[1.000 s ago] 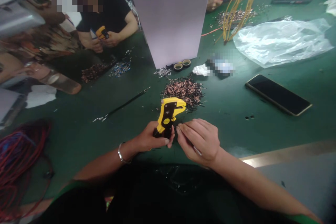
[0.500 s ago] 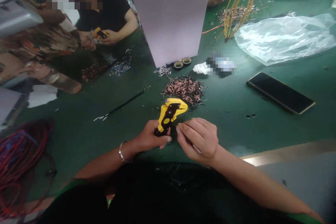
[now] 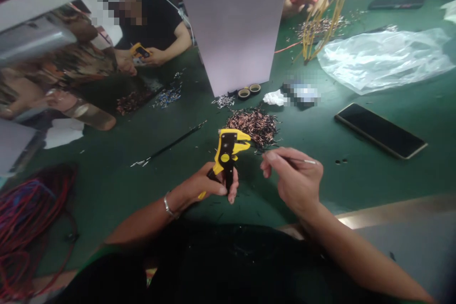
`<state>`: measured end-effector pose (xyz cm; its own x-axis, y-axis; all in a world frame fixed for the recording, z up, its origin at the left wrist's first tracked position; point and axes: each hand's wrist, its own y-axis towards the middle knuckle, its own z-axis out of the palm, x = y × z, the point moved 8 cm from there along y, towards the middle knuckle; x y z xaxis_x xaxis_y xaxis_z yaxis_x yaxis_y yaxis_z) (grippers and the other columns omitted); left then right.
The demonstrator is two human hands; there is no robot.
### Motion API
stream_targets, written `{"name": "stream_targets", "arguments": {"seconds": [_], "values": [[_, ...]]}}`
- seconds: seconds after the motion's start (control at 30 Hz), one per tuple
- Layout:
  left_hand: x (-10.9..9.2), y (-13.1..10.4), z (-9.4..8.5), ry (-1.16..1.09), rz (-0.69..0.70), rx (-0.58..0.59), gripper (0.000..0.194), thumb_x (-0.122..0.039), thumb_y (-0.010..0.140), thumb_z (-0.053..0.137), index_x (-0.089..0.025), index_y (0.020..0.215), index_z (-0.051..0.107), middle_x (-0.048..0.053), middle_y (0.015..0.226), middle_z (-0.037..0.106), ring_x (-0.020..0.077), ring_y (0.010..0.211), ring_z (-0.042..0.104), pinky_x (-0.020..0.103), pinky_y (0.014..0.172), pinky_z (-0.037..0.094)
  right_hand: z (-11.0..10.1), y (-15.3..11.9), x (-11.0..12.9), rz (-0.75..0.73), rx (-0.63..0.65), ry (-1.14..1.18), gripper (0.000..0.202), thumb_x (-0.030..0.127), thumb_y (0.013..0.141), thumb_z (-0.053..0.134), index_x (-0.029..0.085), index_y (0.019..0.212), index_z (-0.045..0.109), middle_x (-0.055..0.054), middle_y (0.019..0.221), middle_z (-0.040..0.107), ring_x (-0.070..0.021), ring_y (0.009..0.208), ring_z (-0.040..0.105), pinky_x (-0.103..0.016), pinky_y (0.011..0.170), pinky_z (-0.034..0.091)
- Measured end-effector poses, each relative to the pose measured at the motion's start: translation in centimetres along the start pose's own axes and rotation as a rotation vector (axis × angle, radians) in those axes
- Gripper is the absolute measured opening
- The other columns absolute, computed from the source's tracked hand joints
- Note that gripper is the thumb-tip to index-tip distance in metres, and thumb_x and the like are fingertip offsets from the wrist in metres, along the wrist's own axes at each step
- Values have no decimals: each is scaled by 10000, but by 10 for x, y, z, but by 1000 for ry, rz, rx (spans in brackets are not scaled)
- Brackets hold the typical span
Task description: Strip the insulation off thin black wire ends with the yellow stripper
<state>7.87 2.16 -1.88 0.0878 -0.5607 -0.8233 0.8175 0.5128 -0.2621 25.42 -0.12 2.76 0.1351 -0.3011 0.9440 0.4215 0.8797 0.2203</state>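
Note:
My left hand [image 3: 217, 183] is wrapped round the handles of a yellow and black wire stripper [image 3: 226, 154], whose jaws point up and to the right. Right of the tool, my right hand [image 3: 295, 175] is closed in a pinch round a short dark wire [image 3: 301, 160] with a pale end; the wire lies across the fingers, apart from the jaws. Just beyond the tool is a pile of copper and black wire pieces [image 3: 252, 126]. A bundle of black wires [image 3: 174, 143] with silvery ends lies to the left.
A phone [image 3: 381, 130] and a clear plastic bag [image 3: 384, 59] lie at the right. Two tape rolls [image 3: 249, 91] sit by a tall pale panel [image 3: 235, 23]. Red cables [image 3: 35, 228] are coiled at the left. Other people work across the table, one holding a similar yellow tool [image 3: 140, 51].
My right hand has moved right, away from the tool, and the wire in it now shows. The stripper has turned more upright and its jaws and handles appear wider apart.

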Motion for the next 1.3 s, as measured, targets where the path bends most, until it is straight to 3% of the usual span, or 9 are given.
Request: {"name": "stream_targets", "arguments": {"seconds": [0.1, 0.2, 0.77, 1.3], "values": [[1, -1, 8, -52, -29, 87, 381, -199, 638, 809, -101, 978, 668, 77, 785, 683, 205, 677, 653, 379, 680, 548, 3, 7, -17, 230, -2, 249, 95, 212, 777, 743, 195, 684, 742, 0, 553, 671, -118, 431, 548, -273, 430, 435], [4, -1, 16, -84, -65, 135, 390, -218, 621, 826, -101, 961, 675, 83, 771, 685, 212, 674, 656, 380, 678, 546, 10, 8, -21, 323, 40, 307, 84, 217, 736, 761, 191, 658, 744, -1, 540, 670, -114, 426, 544, -269, 431, 426], [3, -5, 21, -42, -86, 114, 369, -257, 645, 834, -114, 945, 674, 76, 747, 682, 204, 672, 652, 371, 683, 547, 21, 2, -28, 462, 88, 316, 175, 281, 673, 797, 188, 573, 688, 15, 474, 628, -96, 387, 496, -251, 401, 389], [7, -9, 14, 8, -39, -29, 243, -230, 714, 826, -104, 808, 640, 24, 573, 651, 152, 471, 623, 288, 498, 543, 18, 5, -30, 494, 71, 329, 164, 269, 672, 770, 177, 566, 685, 8, 503, 637, -92, 388, 508, -233, 392, 383]]}}
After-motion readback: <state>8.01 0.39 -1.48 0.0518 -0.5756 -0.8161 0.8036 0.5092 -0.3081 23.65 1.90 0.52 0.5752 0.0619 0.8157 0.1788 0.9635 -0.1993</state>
